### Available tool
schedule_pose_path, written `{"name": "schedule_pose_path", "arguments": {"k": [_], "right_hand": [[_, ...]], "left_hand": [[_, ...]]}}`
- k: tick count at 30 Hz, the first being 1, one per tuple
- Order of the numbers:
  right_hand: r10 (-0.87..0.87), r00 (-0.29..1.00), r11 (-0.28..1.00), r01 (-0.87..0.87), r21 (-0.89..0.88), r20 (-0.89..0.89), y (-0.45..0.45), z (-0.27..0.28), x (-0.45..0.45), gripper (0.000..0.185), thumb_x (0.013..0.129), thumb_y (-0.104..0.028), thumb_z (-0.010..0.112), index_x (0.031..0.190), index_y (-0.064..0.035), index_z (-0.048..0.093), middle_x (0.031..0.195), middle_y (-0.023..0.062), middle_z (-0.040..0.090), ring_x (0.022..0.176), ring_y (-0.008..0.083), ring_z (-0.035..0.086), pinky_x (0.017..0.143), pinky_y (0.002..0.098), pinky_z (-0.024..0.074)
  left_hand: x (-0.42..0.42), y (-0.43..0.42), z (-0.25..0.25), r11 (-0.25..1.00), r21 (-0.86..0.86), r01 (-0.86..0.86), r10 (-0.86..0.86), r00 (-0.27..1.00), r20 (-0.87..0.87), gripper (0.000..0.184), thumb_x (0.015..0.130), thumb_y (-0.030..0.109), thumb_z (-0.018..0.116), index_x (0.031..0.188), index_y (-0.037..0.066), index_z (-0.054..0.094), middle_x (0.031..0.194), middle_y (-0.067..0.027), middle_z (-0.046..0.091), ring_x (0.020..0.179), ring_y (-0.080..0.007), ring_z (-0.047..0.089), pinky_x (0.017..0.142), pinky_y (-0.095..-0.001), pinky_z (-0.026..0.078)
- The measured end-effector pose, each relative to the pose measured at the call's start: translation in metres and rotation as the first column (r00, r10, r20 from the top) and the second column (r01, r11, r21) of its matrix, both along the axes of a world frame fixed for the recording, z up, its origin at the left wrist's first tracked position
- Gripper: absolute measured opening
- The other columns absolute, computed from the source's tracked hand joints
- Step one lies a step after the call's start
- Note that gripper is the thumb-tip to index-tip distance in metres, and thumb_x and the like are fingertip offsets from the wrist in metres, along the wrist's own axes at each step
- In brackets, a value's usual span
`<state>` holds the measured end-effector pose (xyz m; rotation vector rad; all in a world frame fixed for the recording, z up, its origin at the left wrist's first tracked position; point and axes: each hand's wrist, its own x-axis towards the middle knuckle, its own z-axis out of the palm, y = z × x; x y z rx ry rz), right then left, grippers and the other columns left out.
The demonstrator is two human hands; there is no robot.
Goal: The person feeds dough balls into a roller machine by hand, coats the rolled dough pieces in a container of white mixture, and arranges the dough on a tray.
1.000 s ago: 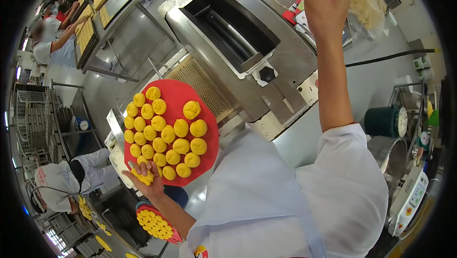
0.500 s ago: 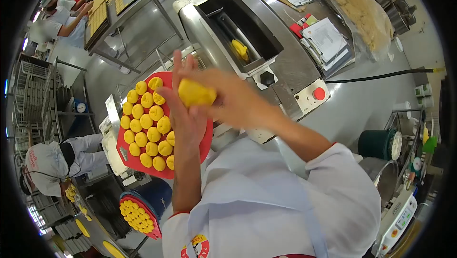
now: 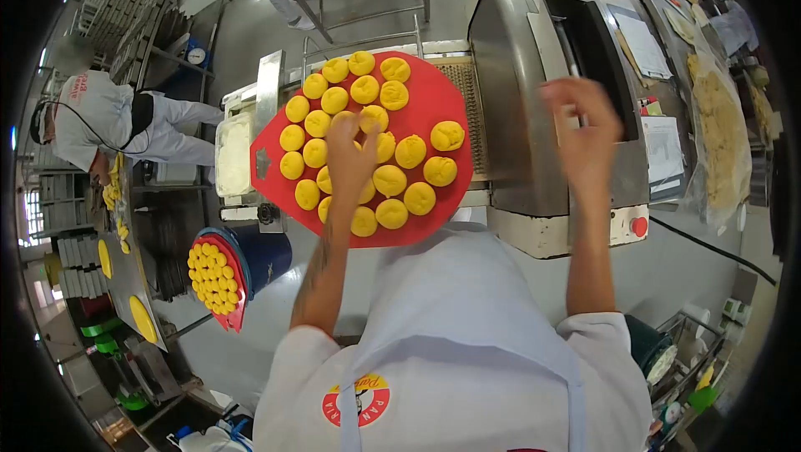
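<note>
My left hand [image 3: 351, 152] is over a red board [image 3: 434, 102] covered with several rows of round yellow dough pieces [image 3: 390, 179]. Its fingers point down and curl at a dough piece among the rows; the fingertips are partly hidden. My right hand [image 3: 586, 123] is raised in front of the dark hopper opening of a metal machine [image 3: 521, 110]. Slightly smeared by motion, its fingers are bent and apart, with nothing visible in them.
A second red board [image 3: 238, 289] with yellow dough pieces rests on a blue bin [image 3: 271, 256] at lower left. A co-worker [image 3: 100, 114] stands at a side table at left. Clipboards [image 3: 663, 148] and a bag of crumbly dough [image 3: 717, 135] lie right of the machine.
My hands have parted from around the yellow dough: the left is now over the board, the right by the machine. The view has turned, bringing the whole board into sight.
</note>
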<state>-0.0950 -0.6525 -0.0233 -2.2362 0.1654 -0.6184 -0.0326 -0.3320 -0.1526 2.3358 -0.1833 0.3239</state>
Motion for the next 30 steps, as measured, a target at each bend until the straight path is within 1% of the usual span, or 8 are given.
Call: {"name": "schedule_pose_path", "arguments": {"k": [5, 12, 19, 21, 23, 25, 28, 30], "right_hand": [[0.052, 0.981, 0.973, -0.092, -0.21, -0.188, 0.102, -0.108, 0.127, 0.043, 0.085, -0.04, 0.072, 0.115, -0.0092, 0.071, 0.121, 0.0174, 0.062, 0.12, 0.0351, 0.054, 0.101, 0.0479, 0.0427], [0.26, 0.895, 0.833, -0.398, -0.384, -0.363, 0.145, -0.178, 0.22, 0.053, 0.071, -0.039, 0.083, 0.108, -0.01, 0.06, 0.133, 0.013, 0.053, 0.132, 0.0315, 0.043, 0.103, 0.0572, 0.0327], [-0.038, 0.999, 0.79, 0.053, 0.611, -0.038, 0.117, -0.177, 0.172, 0.045, 0.085, -0.027, 0.077, 0.12, -0.01, 0.054, 0.11, 0.0094, 0.061, 0.085, 0.0217, 0.066, 0.069, 0.0382, 0.056], [-0.153, 0.982, 0.315, -0.056, 0.947, 0.109, 0.107, -0.129, 0.134, 0.042, 0.096, -0.019, 0.066, 0.133, -0.012, 0.047, 0.111, 0.0088, 0.06, 0.09, 0.0206, 0.065, 0.069, 0.0314, 0.0612], [-0.125, 0.981, 0.269, -0.11, 0.957, 0.148, 0.089, -0.113, 0.086, 0.038, 0.1, -0.033, 0.06, 0.13, -0.0102, 0.053, 0.11, 0.0079, 0.061, 0.09, 0.0165, 0.064, 0.068, 0.0287, 0.0594], [-0.203, 0.978, 0.053, -0.046, 0.998, 0.056, 0.096, -0.081, 0.048, 0.041, 0.103, -0.043, 0.051, 0.122, -0.007, 0.058, 0.102, 0.0072, 0.063, 0.077, 0.0118, 0.062, 0.055, 0.0229, 0.0523], [0.072, 0.996, 0.117, -0.063, 0.991, 0.055, 0.081, -0.091, -0.018, 0.047, 0.104, -0.048, 0.046, 0.112, -0.0044, 0.062, 0.093, 0.0063, 0.064, 0.062, 0.0088, 0.057, 0.043, 0.0207, 0.0408], [0.009, 0.987, 0.218, 0.152, 0.964, -0.158, 0.094, -0.084, -0.045, 0.044, 0.103, -0.046, 0.05, 0.108, -0.0036, 0.063, 0.089, 0.0062, 0.064, 0.055, 0.0075, 0.053, 0.039, 0.0207, 0.0354]], "left_hand": [[0.112, -0.008, -0.019, 0.831, 0.556, 0.001, -0.088, 0.988, 0.129, 0.038, 0.086, 0.035, 0.073, 0.104, 0.002, 0.071, 0.108, -0.0174, 0.057, 0.108, -0.0369, 0.05, 0.093, -0.0506, 0.041], [0.081, -0.025, -0.02, 0.877, 0.264, 0.401, -0.446, 0.883, 0.143, 0.034, 0.075, 0.012, 0.079, 0.101, 0.005, 0.057, 0.109, -0.0159, 0.055, 0.114, -0.0368, 0.051, 0.096, -0.048, 0.042], [0.099, -0.001, -0.038, 0.817, -0.395, 0.42, -0.499, 0.858, -0.121, 0.038, 0.09, 0.009, 0.062, 0.127, 0.001, 0.056, 0.106, -0.0106, 0.063, 0.1, -0.0249, 0.063, 0.087, -0.0389, 0.05], [0.113, 0.011, -0.043, 0.572, -0.793, 0.209, -0.603, 0.763, -0.234, 0.041, 0.091, 0.018, 0.064, 0.129, 0.004, 0.058, 0.111, -0.0071, 0.064, 0.103, -0.018, 0.062, 0.086, -0.0333, 0.05], [0.115, 0.01, -0.016, 0.011, -0.961, -0.276, -0.669, 0.712, -0.213, 0.033, 0.09, 0.024, 0.068, 0.116, 0.004, 0.066, 0.11, -0.0061, 0.064, 0.101, -0.0163, 0.062, 0.084, -0.0301, 0.05], [0.122, 0.016, -0.001, 0.089, -0.962, -0.257, -0.79, 0.57, -0.225, 0.035, 0.09, 0.039, 0.069, 0.1, 0.005, 0.065, 0.112, -0.0092, 0.064, 0.103, -0.0155, 0.062, 0.085, -0.0311, 0.052], [0.133, -0.019, 0.008, 0.848, -0.45, 0.28, -0.529, 0.488, -0.694, 0.05, 0.085, 0.045, 0.073, 0.112, 0.006, 0.062, 0.12, -0.0152, 0.061, 0.098, -0.0261, 0.067, 0.082, -0.0429, 0.055], [0.091, -0.054, 0.005, 0.772, 0.005, 0.636, -0.602, 0.732, -0.319, 0.053, 0.082, 0.044, 0.075, 0.117, 0.007, 0.062, 0.122, -0.0185, 0.06, 0.097, -0.032, 0.067, 0.08, -0.0458, 0.055]]}}
